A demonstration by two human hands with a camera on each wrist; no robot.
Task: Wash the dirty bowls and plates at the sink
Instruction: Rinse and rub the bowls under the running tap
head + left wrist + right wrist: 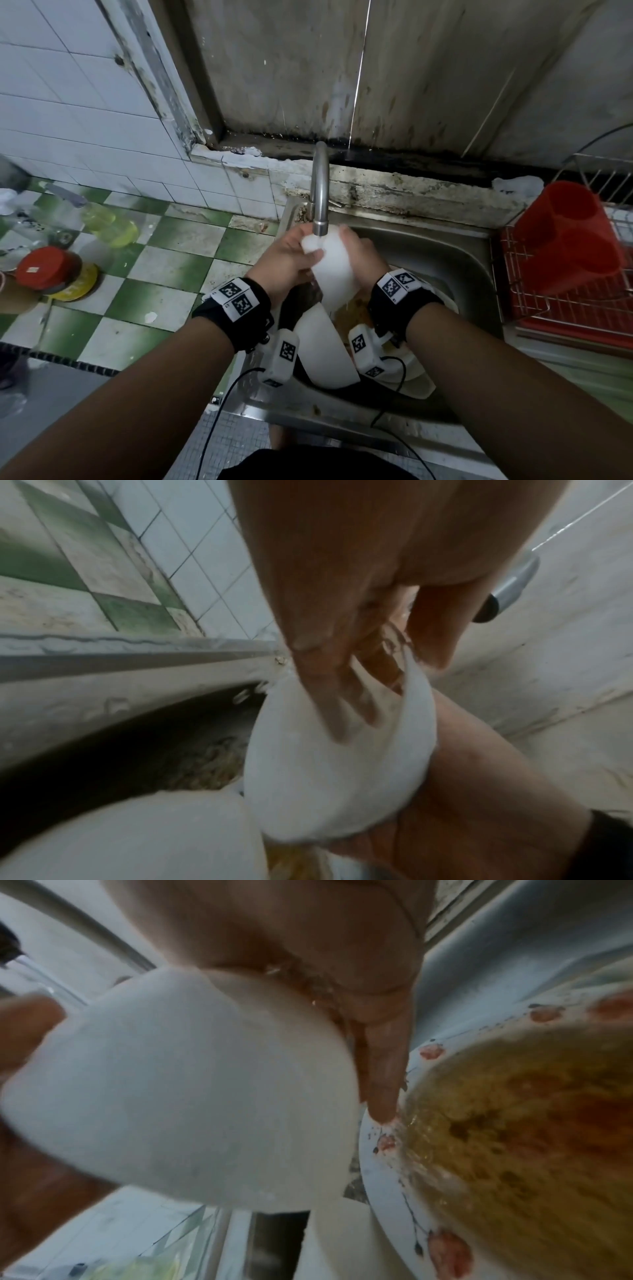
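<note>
While the water runs from the faucet (320, 192), a small white bowl (334, 270) is held directly under the spout, above the steel sink (455, 260). The left hand (286, 265) grips it from the left side: in the left wrist view its fingers (329, 696) curl over the rim and reach inside the bowl, and the thumb presses on the outer wall. The right hand (364, 260) holds the opposite side, with the palm against the bowl's outside and the fingers bent around it. So both hands are closed around the same bowl, not wide.

I judge that the bowl is stiff and rather light, probably ceramic or melamine; which one I cannot tell. It is wet, maybe greasy, so it will be slippery, and it could chip if it falls on the dishes below. The safest hold is at the rim, fingers inside and thumb outside, with the other hand supporting the base.

Under the hands more dirty dishes lie in the sink: a white plate (325, 346) leaning on its edge, and a flowered plate (514, 1123) covered with brown-yellow sauce. These are not yet washed. To the right stands a wire drying rack (534, 308) with a red utensil holder (568, 240). On the green checkered counter (164, 267) at the left I see a jar with a red lid (44, 269) and a bottle of yellow liquid (109, 222).
</note>
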